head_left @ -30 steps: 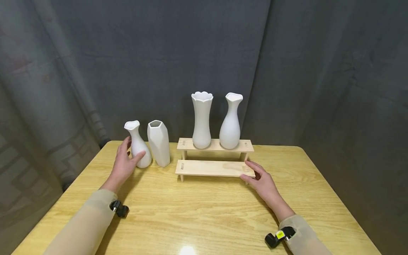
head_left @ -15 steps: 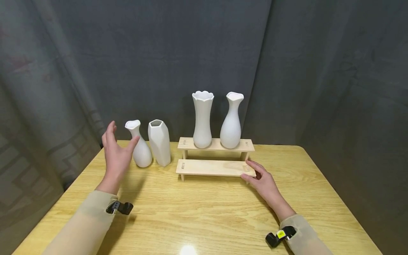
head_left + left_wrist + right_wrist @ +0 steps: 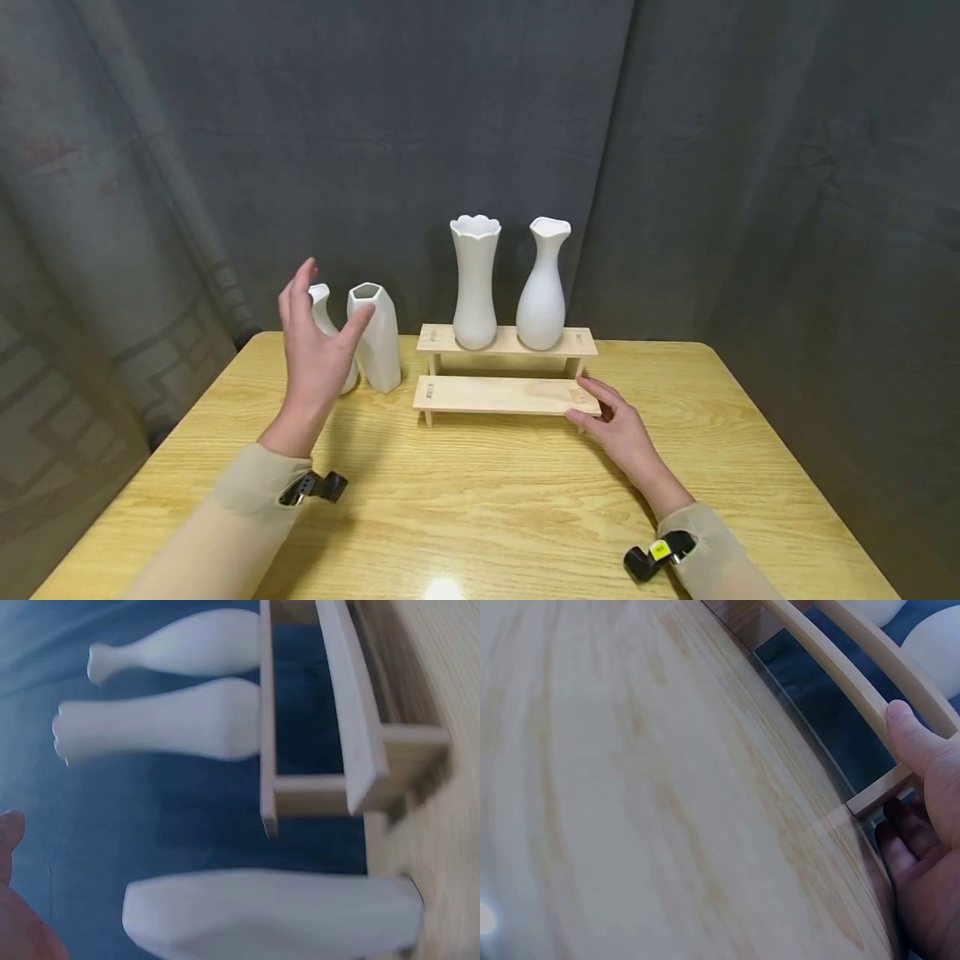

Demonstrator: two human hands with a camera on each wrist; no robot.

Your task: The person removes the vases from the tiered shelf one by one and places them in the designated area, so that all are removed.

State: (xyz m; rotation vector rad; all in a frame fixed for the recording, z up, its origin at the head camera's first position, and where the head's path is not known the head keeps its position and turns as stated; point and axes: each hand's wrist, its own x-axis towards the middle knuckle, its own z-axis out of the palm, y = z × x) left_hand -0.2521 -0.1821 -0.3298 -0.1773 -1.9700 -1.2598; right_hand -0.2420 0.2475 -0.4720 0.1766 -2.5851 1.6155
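Observation:
My left hand (image 3: 318, 362) is raised with fingers and thumb spread, holding nothing. It overlaps a small white bottle-shaped vase (image 3: 322, 315) in the head view, hiding much of it. Right beside that stands a white faceted vase (image 3: 381, 350), with my thumb in front of it; the left wrist view shows this vase (image 3: 262, 915) close up. My right hand (image 3: 622, 432) grips the right end of a two-tier wooden stand (image 3: 495, 395). In the right wrist view its thumb (image 3: 909, 735) lies on the lower board and the other fingers curl by the end support.
On the stand's upper tier are a white scalloped-rim vase (image 3: 476, 292) and a white bottle-shaped vase (image 3: 541, 304) to its right. The wooden table (image 3: 480, 492) ends at a grey curtain (image 3: 375, 150) behind.
My left hand has let go of the small bottle-shaped vase, lifted off it, then swung right toward the faceted vase. The right hand and the stand have stayed put.

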